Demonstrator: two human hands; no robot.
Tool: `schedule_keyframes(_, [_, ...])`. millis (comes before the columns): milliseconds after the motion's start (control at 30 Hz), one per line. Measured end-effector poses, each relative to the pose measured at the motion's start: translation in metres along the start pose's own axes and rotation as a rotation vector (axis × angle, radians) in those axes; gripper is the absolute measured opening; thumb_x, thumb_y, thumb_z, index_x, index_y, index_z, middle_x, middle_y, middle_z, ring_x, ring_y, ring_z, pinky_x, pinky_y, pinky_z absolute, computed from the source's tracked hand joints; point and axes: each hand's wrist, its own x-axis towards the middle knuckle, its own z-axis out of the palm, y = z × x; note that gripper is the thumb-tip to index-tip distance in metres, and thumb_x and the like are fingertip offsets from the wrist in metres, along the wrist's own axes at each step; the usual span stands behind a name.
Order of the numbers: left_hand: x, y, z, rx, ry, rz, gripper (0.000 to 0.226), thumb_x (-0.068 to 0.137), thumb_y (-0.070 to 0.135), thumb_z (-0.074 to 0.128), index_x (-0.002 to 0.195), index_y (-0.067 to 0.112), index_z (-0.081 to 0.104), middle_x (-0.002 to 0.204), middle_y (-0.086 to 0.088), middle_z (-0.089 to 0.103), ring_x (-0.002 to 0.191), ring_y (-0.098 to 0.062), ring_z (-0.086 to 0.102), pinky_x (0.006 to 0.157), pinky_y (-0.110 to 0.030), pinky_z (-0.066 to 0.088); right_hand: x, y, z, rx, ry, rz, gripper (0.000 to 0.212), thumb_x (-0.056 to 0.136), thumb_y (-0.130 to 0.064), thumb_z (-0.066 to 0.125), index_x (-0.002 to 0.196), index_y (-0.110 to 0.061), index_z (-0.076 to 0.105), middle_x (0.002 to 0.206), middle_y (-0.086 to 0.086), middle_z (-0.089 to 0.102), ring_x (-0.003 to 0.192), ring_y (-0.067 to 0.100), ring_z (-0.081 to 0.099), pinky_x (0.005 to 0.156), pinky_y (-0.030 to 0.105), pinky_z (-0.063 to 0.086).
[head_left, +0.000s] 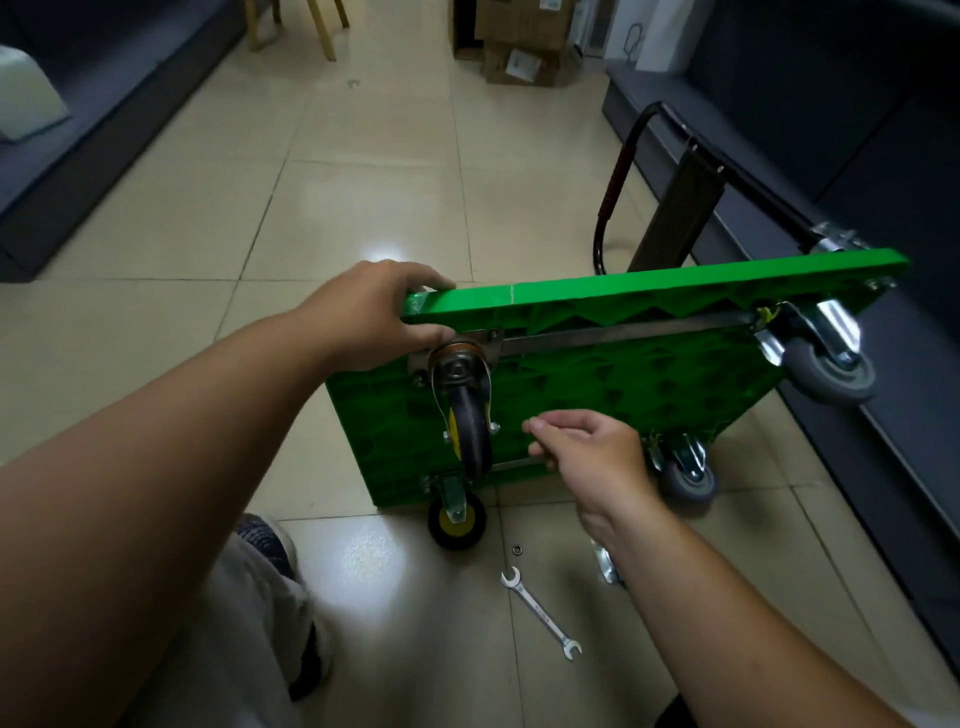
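**Cart on its edge, hands at the front caster**

The green cart deck (649, 374) stands on its long edge on the tiled floor (363, 182), underside facing the person. Its black folding handle (618, 171) lies out behind it, toward the dark wall on the right.

The left hand (374, 312) is at the upper left corner of the deck. Its grip is closed on the rim, fingers over the top edge and thumb on the underside, just above a caster plate.

Below that corner sits the caster (467, 421) with the dark wheel and yellow hub, bolted to the underside at the end of a steel bar (623, 332).

The right hand (592, 457) hovers just right of this wheel. Its fingers are curled and thumb and forefinger tip are drawn together. Whether that grip has anything in it, I cannot tell; the spot is too small and blurred.

Other wheels:
- A second yellow-hub caster (457, 519) is at the bottom left corner, touching the floor.
- Two grey casters are at the far end, one high (831, 369) and one low (688, 475).

On the floor near the person lie an open-ended wrench (540, 613) and a small metal ring (517, 548) beside it. A shiny metal part (605, 564) is half hidden under the right forearm.

Cardboard boxes (519, 31) stand at the far end of the room.
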Motion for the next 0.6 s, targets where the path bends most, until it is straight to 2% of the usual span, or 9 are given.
schedule_keyframes(67, [0.002, -0.005, 0.01, 0.124, 0.031, 0.039, 0.069, 0.083, 0.058, 0.074, 0.145, 0.043, 0.047, 0.128, 0.001, 0.065, 0.095, -0.018, 0.053, 0.075, -0.034, 0.045, 0.006, 0.001, 0.005, 0.098, -0.023, 0.078, 0.014, 0.087, 0.001, 0.075, 0.1, -0.002, 0.072, 0.082, 0.011, 0.077, 0.068, 0.012, 0.072, 0.058, 0.016, 0.052])
schedule_keyframes(133, [0.005, -0.009, 0.012, 0.184, 0.073, 0.065, 0.068, 0.082, 0.061, 0.072, 0.144, 0.044, 0.048, 0.123, 0.003, 0.067, 0.093, -0.017, 0.054, 0.072, -0.033, 0.041, 0.008, -0.002, 0.012, 0.179, -0.027, 0.072, 0.017, 0.089, 0.006, 0.07, 0.105, 0.0, 0.071, 0.088, 0.012, 0.077, 0.075, 0.014, 0.075, 0.063, 0.016, 0.055])
schedule_keyframes(300, [0.01, -0.014, 0.007, 0.132, 0.036, 0.11, 0.065, 0.085, 0.052, 0.075, 0.144, 0.042, 0.051, 0.122, 0.0, 0.069, 0.092, -0.017, 0.054, 0.077, -0.035, 0.048, 0.006, -0.013, 0.033, 0.18, 0.013, -0.248, 0.027, 0.087, 0.005, 0.073, 0.112, -0.003, 0.068, 0.092, 0.011, 0.076, 0.084, 0.02, 0.077, 0.075, 0.021, 0.058])
schedule_keyframes(433, [0.012, -0.014, 0.01, 0.137, 0.047, 0.106, 0.067, 0.083, 0.048, 0.077, 0.144, 0.044, 0.05, 0.124, -0.001, 0.069, 0.104, -0.026, 0.063, 0.078, -0.034, 0.047, 0.008, -0.019, 0.045, 0.083, 0.124, -0.462, 0.026, 0.08, 0.001, 0.082, 0.097, -0.012, 0.067, 0.091, 0.008, 0.073, 0.079, 0.014, 0.072, 0.071, 0.019, 0.055])
schedule_keyframes(600, [0.009, -0.017, 0.012, 0.182, 0.063, 0.137, 0.072, 0.085, 0.048, 0.076, 0.149, 0.046, 0.043, 0.127, 0.004, 0.068, 0.106, -0.023, 0.062, 0.073, -0.031, 0.038, 0.009, -0.021, 0.054, 0.02, 0.14, -0.544, 0.023, 0.082, -0.003, 0.081, 0.093, -0.017, 0.067, 0.088, 0.004, 0.071, 0.078, 0.016, 0.069, 0.071, 0.021, 0.054])
